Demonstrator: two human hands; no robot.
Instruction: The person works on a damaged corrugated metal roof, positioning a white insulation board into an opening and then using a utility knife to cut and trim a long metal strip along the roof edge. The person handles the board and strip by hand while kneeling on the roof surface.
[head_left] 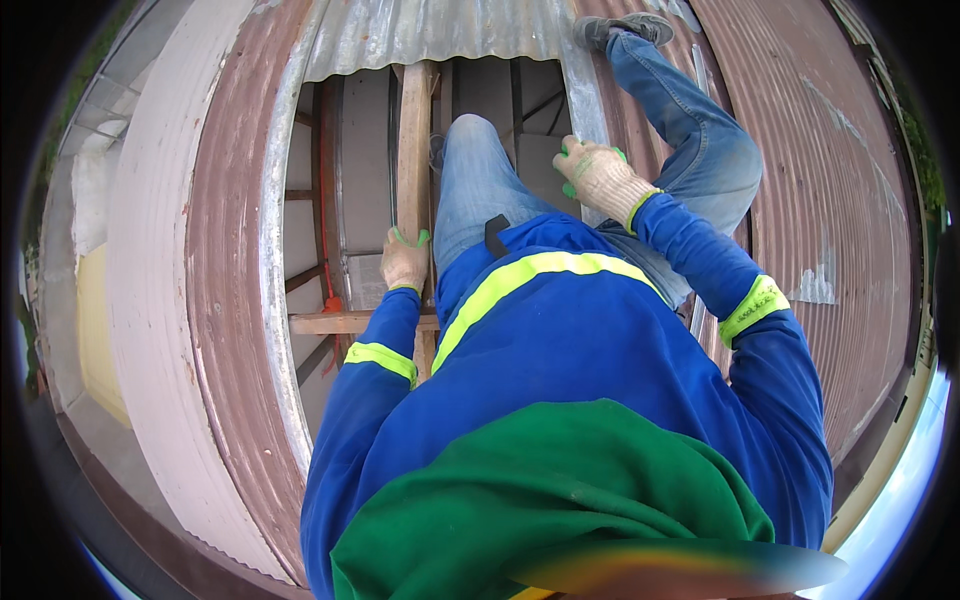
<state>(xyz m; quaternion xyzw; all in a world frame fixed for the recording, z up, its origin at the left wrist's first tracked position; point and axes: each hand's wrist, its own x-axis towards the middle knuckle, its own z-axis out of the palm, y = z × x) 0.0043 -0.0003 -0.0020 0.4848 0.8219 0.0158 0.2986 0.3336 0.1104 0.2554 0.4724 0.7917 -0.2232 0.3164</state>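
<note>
While the timber beam (413,150) is running lengthwise forward, the nearer left hand (404,262) is touching it, half-curled; the right hand (597,172) is lying curled, well apart; both holds unclear.

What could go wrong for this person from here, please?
The left leg hangs over the roof opening, so lost balance could mean a fall through it. The wooden beam at the left hand might shift if loaded. The exposed edge of the corrugated sheet could perhaps snag the jeans.
</note>
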